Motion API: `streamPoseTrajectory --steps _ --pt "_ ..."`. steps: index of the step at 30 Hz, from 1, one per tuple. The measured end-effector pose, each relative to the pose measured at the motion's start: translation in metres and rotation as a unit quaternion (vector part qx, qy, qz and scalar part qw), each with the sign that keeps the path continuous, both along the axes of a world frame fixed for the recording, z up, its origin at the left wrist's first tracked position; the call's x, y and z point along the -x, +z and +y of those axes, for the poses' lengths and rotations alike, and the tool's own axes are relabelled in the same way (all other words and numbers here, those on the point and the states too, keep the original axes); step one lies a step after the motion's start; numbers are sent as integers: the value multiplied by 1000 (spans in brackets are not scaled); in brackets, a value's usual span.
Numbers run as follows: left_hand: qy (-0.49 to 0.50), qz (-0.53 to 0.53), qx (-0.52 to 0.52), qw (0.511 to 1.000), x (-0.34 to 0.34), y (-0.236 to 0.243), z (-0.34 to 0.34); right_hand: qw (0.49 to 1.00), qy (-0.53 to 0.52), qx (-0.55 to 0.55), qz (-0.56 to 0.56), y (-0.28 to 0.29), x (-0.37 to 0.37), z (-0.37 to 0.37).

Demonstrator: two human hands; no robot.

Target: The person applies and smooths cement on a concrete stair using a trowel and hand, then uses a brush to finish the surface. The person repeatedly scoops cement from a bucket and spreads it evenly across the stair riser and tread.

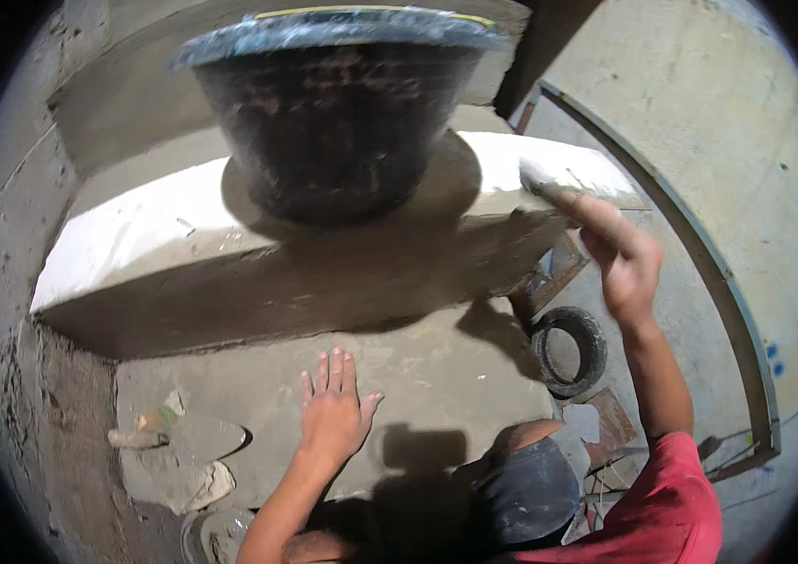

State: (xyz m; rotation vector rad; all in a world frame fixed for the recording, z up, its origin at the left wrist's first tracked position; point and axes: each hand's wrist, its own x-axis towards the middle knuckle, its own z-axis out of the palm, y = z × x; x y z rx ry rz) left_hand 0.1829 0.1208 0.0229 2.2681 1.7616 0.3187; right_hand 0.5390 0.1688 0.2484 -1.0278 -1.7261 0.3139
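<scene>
My left hand [335, 414] lies flat, fingers spread, on the grey cement step [446, 376]. My right hand [620, 258] reaches up at the right end of the upper step's lit edge [117, 235], its blurred fingers extended and grey at the tips; whether they hold anything I cannot tell. A large black bucket [333, 132] with a crusted grey rim stands on that upper step. Left of my left hand, a trowel [206, 442] with a short handle lies on the lower step beside a crumpled pale piece [211, 484].
Rough cement walls [14, 235] rise at the left. On the floor at the right are a black rubber ring [587, 350], flat scraps [606, 423] and a long curved-looking metal frame [728, 291]. A container [220, 536] sits at the lower left, near my knees.
</scene>
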Motion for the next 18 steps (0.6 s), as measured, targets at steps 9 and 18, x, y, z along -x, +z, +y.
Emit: streamPoseTrajectory --steps 9,18 --pt "12 21 -11 1000 -4 -2 2 685 49 -516 -512 -41 47 67" --pt "14 -16 -12 1000 -4 -9 5 715 -59 -424 -553 -15 -29 55"
